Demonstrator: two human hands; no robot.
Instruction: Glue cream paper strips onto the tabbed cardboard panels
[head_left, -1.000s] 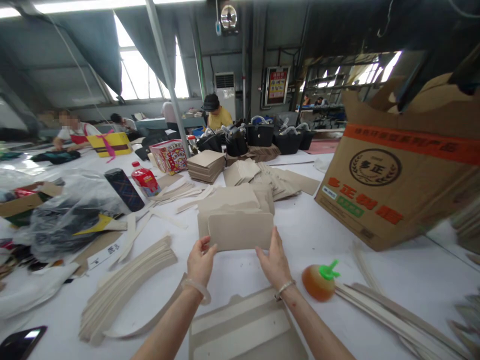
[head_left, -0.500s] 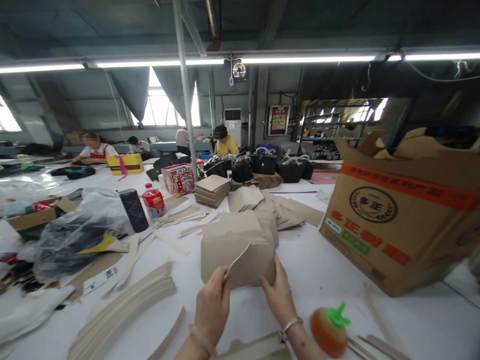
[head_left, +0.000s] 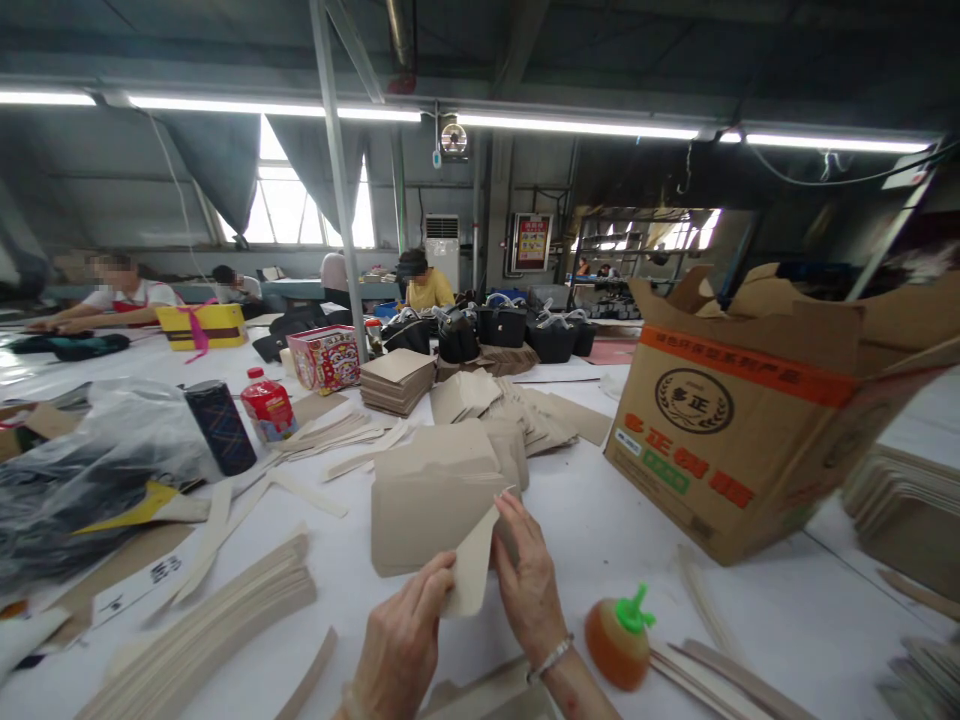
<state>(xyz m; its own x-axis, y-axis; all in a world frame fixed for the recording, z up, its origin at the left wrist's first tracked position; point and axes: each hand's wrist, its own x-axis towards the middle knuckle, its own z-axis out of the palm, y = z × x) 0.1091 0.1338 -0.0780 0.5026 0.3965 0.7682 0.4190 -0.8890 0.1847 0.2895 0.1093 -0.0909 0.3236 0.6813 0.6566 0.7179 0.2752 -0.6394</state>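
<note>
A grey-beige cardboard piece (head_left: pixel 472 568) stands tilted between my two hands. My left hand (head_left: pixel 405 635) pinches its lower left edge between thumb and fingers. On the other side, my right hand (head_left: pixel 529 575) has its fingers along the upper right edge, closed on the piece. Just beyond lie more flat cardboard pieces (head_left: pixel 420 515), overlapping one another on the white table (head_left: pixel 570 530). To the right of my right wrist is a round squeeze bottle (head_left: pixel 616 642) of amber liquid with a green nozzle.
A large open carton (head_left: pixel 697 450) stands at right. Curved cardboard strips (head_left: pixel 217 620) lie at left, near a plastic bag (head_left: pixel 135 460), a dark cylinder (head_left: pixel 220 428) and a red bottle (head_left: pixel 268 405). Behind are a cardboard stack (head_left: pixel 397 382), black bags (head_left: pixel 502 325) and several people.
The cardboard piece has turned from broadside to a steeper, narrower angle. My right hand has moved up along its edge. The whole view has shifted to the right.
</note>
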